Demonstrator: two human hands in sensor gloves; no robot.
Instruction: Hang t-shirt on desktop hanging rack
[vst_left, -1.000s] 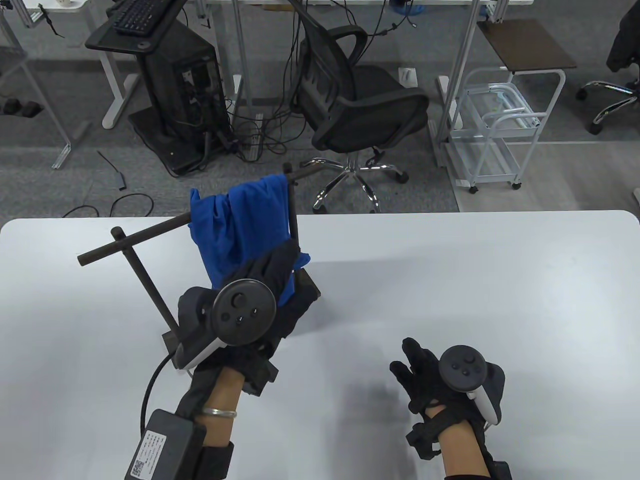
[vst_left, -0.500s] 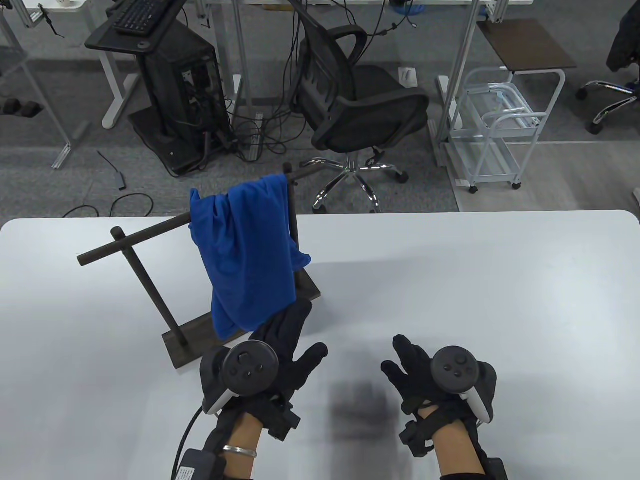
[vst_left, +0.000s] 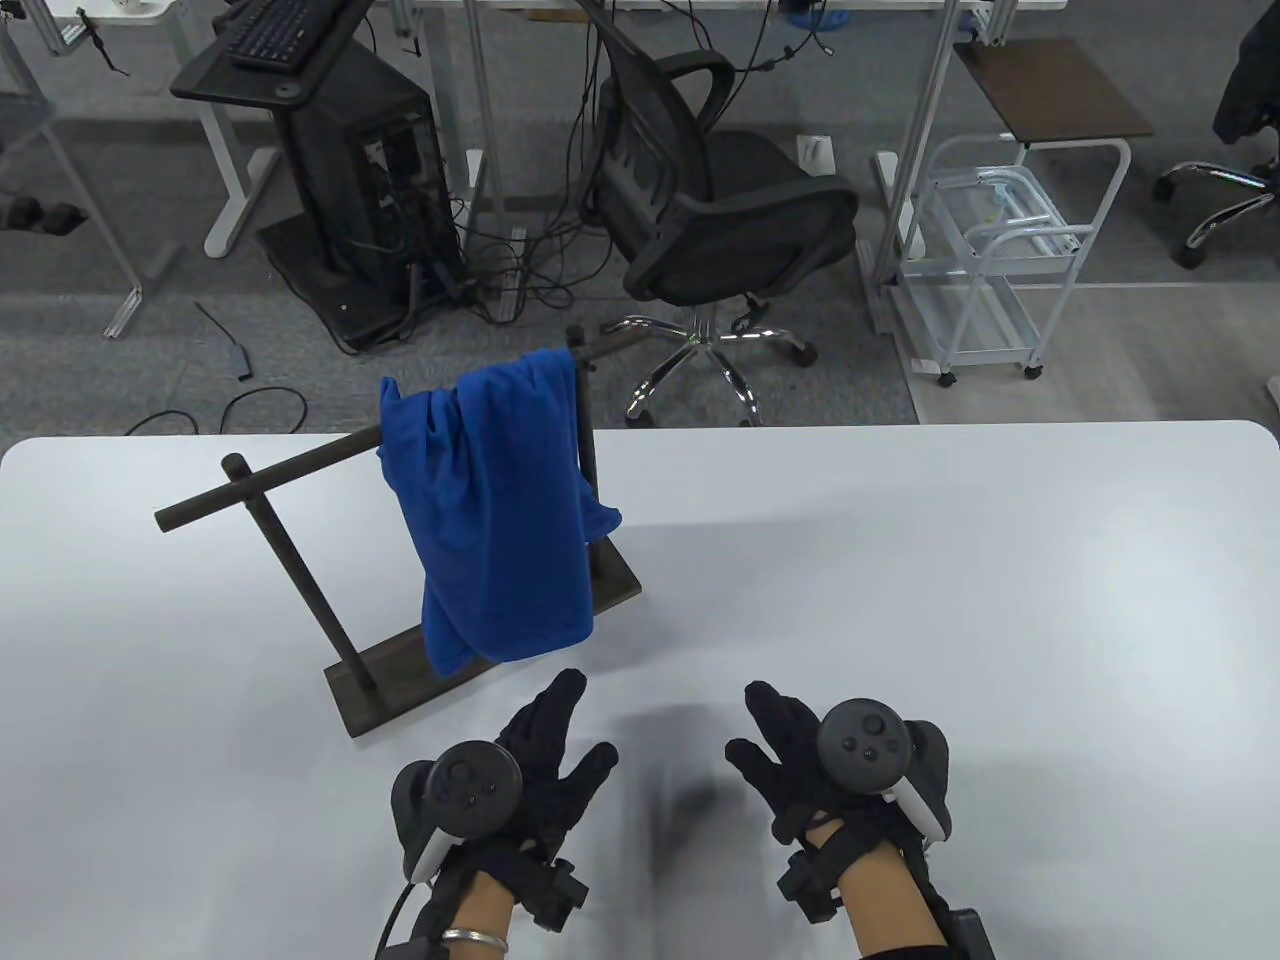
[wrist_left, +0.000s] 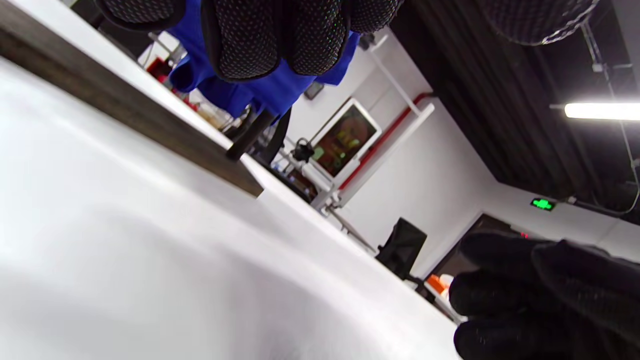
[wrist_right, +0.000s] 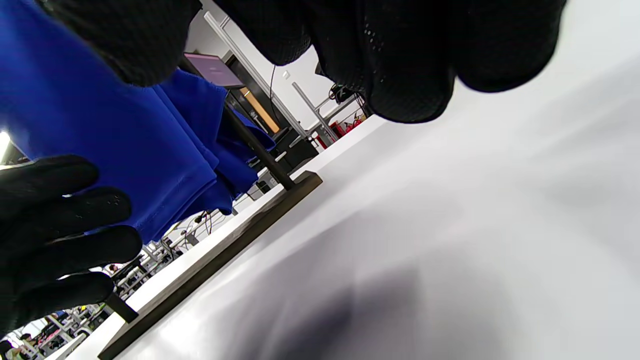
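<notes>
Over the rack (vst_left: 300, 470) bar, the t-shirt (vst_left: 495, 510) hangs lengthwise down (both hands' fingers spread, empty).

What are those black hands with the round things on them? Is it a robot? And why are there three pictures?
No robot: a person wearing black sensor gloves. The round things are trackers strapped on the back of the left hand and right hand. One camera looks down at the white table; the other two sit on the wrists, so their pictures look tilted. On the table stands a dark hanging rack with a blue t-shirt draped over its bar. Both hands are open above the table, holding nothing.
</notes>
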